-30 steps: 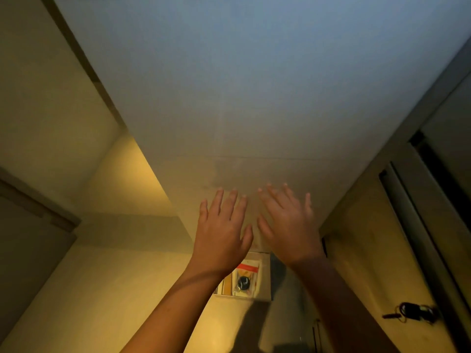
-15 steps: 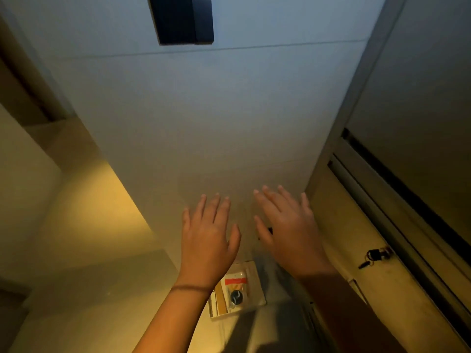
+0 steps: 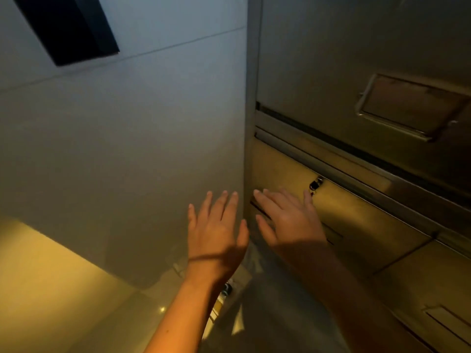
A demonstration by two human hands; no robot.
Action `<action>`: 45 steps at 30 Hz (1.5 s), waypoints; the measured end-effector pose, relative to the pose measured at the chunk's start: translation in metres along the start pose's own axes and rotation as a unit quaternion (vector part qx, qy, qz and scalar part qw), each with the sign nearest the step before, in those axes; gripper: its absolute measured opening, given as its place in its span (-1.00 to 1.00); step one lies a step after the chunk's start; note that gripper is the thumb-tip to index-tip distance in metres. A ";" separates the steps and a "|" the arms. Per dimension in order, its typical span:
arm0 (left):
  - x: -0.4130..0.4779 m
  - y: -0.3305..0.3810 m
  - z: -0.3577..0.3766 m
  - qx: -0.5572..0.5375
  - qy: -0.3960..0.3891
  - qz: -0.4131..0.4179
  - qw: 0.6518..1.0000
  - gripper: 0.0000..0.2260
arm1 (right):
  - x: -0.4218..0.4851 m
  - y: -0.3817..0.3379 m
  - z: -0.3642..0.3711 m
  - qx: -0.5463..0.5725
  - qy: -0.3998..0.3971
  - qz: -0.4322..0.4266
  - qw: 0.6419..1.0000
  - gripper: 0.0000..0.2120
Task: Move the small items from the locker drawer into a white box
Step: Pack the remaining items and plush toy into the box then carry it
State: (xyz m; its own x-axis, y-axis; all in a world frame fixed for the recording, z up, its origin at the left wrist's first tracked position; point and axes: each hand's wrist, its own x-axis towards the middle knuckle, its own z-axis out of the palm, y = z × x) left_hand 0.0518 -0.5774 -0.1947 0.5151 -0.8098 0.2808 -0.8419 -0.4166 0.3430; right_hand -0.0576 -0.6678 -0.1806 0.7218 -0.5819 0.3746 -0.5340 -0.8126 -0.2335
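Both my hands are raised in front of me with fingers spread and straight, holding nothing. My left hand (image 3: 216,233) hovers before the pale wall. My right hand (image 3: 288,217) is over the front of a metal locker drawer (image 3: 356,220), whose lock has a key (image 3: 315,186) in it just past my fingertips. Below my left wrist lies the white box (image 3: 240,284), mostly hidden by my arm; a small dark item (image 3: 226,291) shows inside it.
The grey locker cabinet (image 3: 356,72) fills the right side, with a label holder (image 3: 410,108) on the drawer above. A pale wall (image 3: 127,149) with a dark panel (image 3: 66,26) stands left. A yellow-lit floor (image 3: 51,289) lies below.
The view has swung right, bringing the locker drawers and the key closer to centre. My hands stay spread; the right one now lies over the drawer front. The white box is more hidden.
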 end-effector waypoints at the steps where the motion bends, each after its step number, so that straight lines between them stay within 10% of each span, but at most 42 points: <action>1: 0.001 0.007 0.000 -0.011 -0.001 0.017 1.000 -0.50 | -0.005 0.003 -0.005 -0.008 0.004 0.013 1.000 -0.60; 20: -0.085 0.265 0.033 -0.141 0.008 0.330 0.933 -0.66 | -0.215 0.127 -0.162 -0.127 0.105 0.259 0.952 -0.66; 45: -0.343 0.617 0.062 -0.287 -0.124 0.592 0.743 -0.67 | -0.586 0.236 -0.355 -0.256 0.198 0.569 0.756 -0.64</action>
State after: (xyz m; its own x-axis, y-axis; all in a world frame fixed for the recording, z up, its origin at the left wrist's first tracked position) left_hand -0.6544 -0.5821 -0.1349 -0.6366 -0.5487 0.5419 -0.4369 0.8356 0.3330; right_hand -0.7632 -0.5075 -0.1372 -0.4680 -0.7572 0.4557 -0.8833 0.3852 -0.2672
